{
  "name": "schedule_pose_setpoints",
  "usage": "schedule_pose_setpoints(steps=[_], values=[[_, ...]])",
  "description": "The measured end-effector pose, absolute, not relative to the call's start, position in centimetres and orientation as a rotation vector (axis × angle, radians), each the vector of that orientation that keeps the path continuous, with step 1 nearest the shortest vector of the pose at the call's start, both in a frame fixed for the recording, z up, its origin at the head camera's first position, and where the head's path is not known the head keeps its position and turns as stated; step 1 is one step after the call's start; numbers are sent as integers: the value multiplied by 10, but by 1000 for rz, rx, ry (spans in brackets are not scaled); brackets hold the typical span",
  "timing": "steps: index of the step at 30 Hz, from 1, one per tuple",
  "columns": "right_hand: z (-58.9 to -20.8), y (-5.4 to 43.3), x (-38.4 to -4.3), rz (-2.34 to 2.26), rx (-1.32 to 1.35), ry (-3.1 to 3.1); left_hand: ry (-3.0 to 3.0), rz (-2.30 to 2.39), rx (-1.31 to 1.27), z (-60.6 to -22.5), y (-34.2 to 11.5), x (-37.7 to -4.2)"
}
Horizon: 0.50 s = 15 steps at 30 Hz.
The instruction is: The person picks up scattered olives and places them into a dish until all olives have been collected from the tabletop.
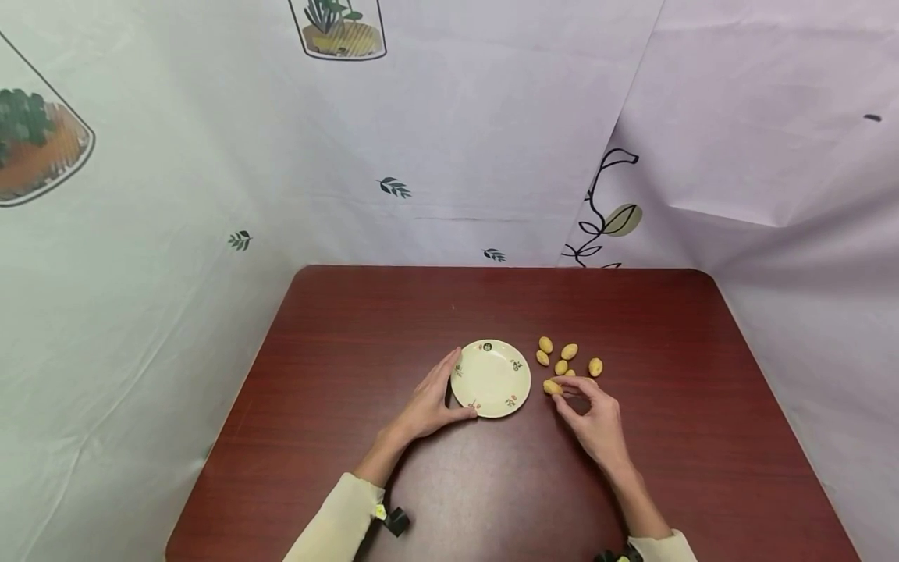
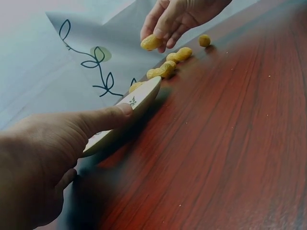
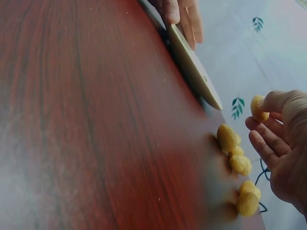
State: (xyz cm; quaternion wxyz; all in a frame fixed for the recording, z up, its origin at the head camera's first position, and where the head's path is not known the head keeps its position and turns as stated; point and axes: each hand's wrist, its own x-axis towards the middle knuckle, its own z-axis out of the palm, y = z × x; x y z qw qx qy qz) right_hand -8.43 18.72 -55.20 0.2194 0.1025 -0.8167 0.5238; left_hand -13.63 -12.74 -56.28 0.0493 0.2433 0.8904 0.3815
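Observation:
A round cream plate (image 1: 491, 378) with small printed flowers and leaves lies on the table. My left hand (image 1: 431, 398) holds its left side, fingers along the edge and thumb over the near rim. To the right of the plate, my right hand (image 1: 597, 421) pinches a small yellow oval fruit (image 1: 552, 387) between thumb and fingertips. In the left wrist view this fruit (image 2: 151, 42) is raised above the others. Several more yellow fruits (image 1: 570, 352) lie loosely grouped just beyond the right hand, one partly hidden by its fingers.
The dark red wooden table (image 1: 365, 312) has rounded far corners. Behind it and at both sides hangs pale cloth (image 1: 449, 140) printed with plants and leaves. Black wrist devices (image 1: 396, 521) sit by the light sleeves.

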Motion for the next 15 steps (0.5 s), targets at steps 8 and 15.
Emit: schedule_pose_setpoints(steps=[8, 15], values=[[-550, 181, -88, 1485, 319, -2268, 2721, 1161, 754, -563, -128, -138], [-552, 175, -91, 1480, 313, -2273, 2713, 1168, 751, -564, -128, -137]])
